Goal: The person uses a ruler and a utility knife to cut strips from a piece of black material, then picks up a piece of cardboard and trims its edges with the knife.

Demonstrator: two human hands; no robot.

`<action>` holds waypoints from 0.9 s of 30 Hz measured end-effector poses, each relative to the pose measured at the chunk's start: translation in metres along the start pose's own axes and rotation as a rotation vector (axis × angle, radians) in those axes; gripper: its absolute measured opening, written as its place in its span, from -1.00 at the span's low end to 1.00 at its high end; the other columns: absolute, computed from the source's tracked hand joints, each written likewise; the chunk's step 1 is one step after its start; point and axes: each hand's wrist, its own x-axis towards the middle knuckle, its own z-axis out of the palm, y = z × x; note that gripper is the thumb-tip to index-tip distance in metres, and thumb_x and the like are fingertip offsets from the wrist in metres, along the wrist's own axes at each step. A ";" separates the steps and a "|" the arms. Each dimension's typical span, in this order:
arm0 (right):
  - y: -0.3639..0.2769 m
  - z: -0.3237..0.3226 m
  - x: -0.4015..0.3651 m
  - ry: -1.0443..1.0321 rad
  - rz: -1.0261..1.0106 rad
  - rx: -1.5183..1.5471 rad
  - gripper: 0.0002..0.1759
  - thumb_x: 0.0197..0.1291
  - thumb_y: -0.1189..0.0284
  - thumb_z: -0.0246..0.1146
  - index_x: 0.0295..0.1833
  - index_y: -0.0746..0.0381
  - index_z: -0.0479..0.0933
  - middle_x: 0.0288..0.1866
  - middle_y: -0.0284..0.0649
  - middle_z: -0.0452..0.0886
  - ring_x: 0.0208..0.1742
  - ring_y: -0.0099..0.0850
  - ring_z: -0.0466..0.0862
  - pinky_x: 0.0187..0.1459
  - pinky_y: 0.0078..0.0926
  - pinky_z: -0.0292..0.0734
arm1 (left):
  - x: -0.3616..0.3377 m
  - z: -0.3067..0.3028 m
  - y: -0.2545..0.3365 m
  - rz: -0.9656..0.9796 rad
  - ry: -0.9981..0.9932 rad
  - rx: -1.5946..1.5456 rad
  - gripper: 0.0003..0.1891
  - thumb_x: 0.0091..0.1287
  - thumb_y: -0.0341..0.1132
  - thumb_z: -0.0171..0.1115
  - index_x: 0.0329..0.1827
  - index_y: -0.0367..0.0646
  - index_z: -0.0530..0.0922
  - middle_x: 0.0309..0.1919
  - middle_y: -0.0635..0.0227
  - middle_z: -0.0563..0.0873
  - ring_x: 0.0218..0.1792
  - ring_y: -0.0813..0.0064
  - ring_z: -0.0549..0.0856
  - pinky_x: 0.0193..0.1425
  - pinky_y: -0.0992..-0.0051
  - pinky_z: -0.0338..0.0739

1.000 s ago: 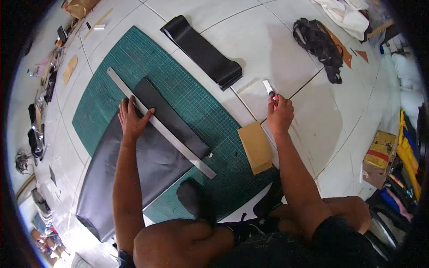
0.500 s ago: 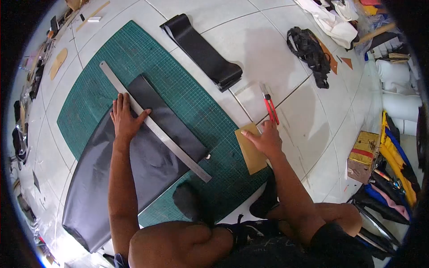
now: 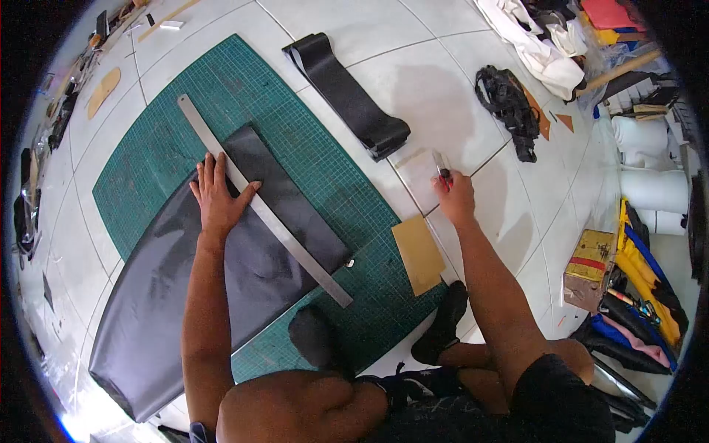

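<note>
While the left hand (image 3: 220, 199) lay spread flat on the steel ruler (image 3: 295, 242), which ran diagonally across the black leather sheet (image 3: 244, 277), the right hand (image 3: 456, 198), closed on a red utility knife (image 3: 442, 166), rested well apart to the ruler's right.

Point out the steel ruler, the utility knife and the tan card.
steel ruler (image 3: 295, 240): head view, bare stretch just past the left hand (image 3: 219, 201).
utility knife (image 3: 442, 164): head view, blade end sticking out of the right hand (image 3: 458, 198).
tan card (image 3: 419, 255): head view, middle of its face.
</note>
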 end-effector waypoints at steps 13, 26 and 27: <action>-0.101 -0.036 -0.077 -0.005 -0.004 0.670 -0.56 0.41 0.26 0.28 0.19 0.22 0.28 -0.41 -0.30 0.50 -0.38 -0.50 0.47 -0.30 -0.44 0.41 | -0.064 -0.029 0.037 0.214 0.273 -0.446 -0.43 0.21 -0.33 0.43 0.31 -0.21 0.49 0.26 -0.01 0.51 0.31 -0.04 0.49 0.36 0.13 0.42; -0.243 -0.062 -0.139 -0.365 -0.528 1.073 -0.65 0.51 0.41 0.09 0.30 0.31 0.44 0.24 -0.02 0.57 0.27 -0.18 0.60 0.31 -0.27 0.45 | -0.118 -0.060 0.119 -0.149 -0.608 -2.072 -0.52 0.64 -0.17 -0.09 0.50 -0.23 0.29 0.24 0.26 0.56 0.29 0.40 0.52 0.42 0.34 0.35; -0.243 -0.062 -0.140 -0.318 -0.585 1.025 -0.65 0.51 0.41 0.09 0.30 0.31 0.44 0.23 -0.02 0.58 0.25 -0.18 0.61 0.30 -0.26 0.45 | -0.120 -0.061 0.117 -0.155 -0.611 -2.113 -0.53 0.63 -0.18 -0.08 0.49 -0.22 0.30 0.23 0.26 0.56 0.28 0.39 0.53 0.42 0.32 0.36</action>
